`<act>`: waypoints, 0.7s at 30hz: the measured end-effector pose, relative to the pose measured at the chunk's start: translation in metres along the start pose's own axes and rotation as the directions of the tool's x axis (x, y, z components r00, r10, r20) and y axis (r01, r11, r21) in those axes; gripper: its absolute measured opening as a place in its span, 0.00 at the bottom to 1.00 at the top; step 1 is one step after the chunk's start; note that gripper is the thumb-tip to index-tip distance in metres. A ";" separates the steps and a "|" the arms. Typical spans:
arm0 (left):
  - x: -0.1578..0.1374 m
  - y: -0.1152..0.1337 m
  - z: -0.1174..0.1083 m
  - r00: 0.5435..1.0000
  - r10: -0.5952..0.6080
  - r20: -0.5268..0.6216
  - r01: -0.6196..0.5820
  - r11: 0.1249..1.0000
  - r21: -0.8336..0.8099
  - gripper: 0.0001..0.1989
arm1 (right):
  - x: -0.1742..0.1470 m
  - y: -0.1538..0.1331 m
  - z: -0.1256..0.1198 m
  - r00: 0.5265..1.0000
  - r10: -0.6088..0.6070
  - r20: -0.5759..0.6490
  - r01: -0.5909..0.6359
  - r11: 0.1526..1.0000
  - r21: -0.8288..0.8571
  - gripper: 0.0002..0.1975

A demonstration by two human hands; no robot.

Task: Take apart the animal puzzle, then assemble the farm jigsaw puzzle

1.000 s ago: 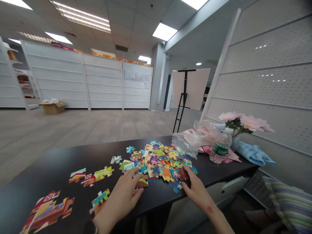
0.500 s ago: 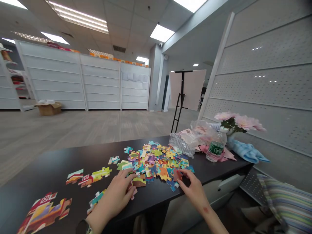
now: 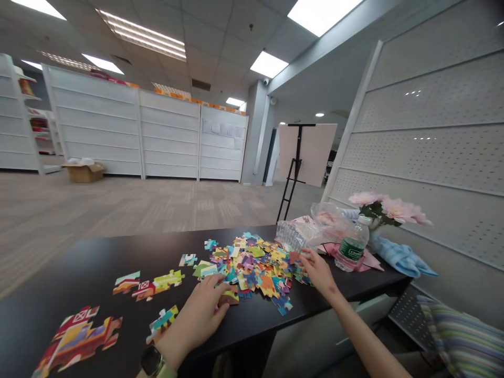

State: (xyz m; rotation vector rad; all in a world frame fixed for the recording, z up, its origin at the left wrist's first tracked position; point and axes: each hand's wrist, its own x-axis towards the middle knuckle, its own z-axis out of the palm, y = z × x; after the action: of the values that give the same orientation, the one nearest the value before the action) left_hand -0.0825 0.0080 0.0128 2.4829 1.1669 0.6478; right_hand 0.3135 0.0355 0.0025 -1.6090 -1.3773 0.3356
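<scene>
My left hand (image 3: 202, 311), with a watch on the wrist, rests palm down at the near left edge of a heap of jigsaw pieces (image 3: 252, 265). Its fingers are apart, beside a brown-and-green piece (image 3: 231, 295). At the heap's right side, my right hand (image 3: 317, 270) pinches a reddish-brown jigsaw piece (image 3: 294, 257) at the fingertips. Joined pieces with a red barn (image 3: 81, 336) lie at the table's left. Farther back are a joined strip (image 3: 157, 284) and a red-and-teal piece (image 3: 126, 282). Another small cluster (image 3: 162, 321) sits left of my left wrist.
The dark table (image 3: 129, 252) holds a clear plastic tray (image 3: 291, 237), a water bottle (image 3: 352, 247), a blue cloth (image 3: 401, 256) and pink flowers (image 3: 397, 209) at the right. An easel (image 3: 295, 163) stands behind. A striped cushion (image 3: 464, 336) is at the lower right.
My right hand has moved away from me and slightly right, from the heap's near edge to its right side, with the reddish-brown piece. My left hand stays by the heap. The view has shifted slightly.
</scene>
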 end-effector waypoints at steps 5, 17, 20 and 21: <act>-0.001 -0.003 -0.002 1.000 -0.003 0.010 0.003 1.000 0.002 0.20 | -0.007 0.005 -0.008 0.993 -0.117 -0.018 0.111 0.975 -0.193 0.18; 0.006 0.000 0.025 1.000 -0.015 0.023 0.012 0.994 0.110 0.25 | -0.105 -0.062 0.044 0.838 -0.199 0.508 0.424 0.824 -0.376 0.27; 0.011 0.000 0.040 0.999 -0.036 0.016 0.032 0.982 0.186 0.30 | -0.117 -0.076 0.053 0.804 -0.223 0.552 0.456 0.826 -0.331 0.30; 0.012 -0.001 0.043 0.999 -0.044 0.020 0.039 0.978 0.205 0.31 | -0.119 -0.079 0.056 0.793 -0.227 0.566 0.466 0.825 -0.322 0.30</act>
State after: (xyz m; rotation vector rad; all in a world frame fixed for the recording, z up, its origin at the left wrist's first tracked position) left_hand -0.0535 0.0136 -0.0207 2.6184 1.3332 0.5073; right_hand 0.1856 -0.0492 -0.0061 -1.6292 -2.2723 0.2253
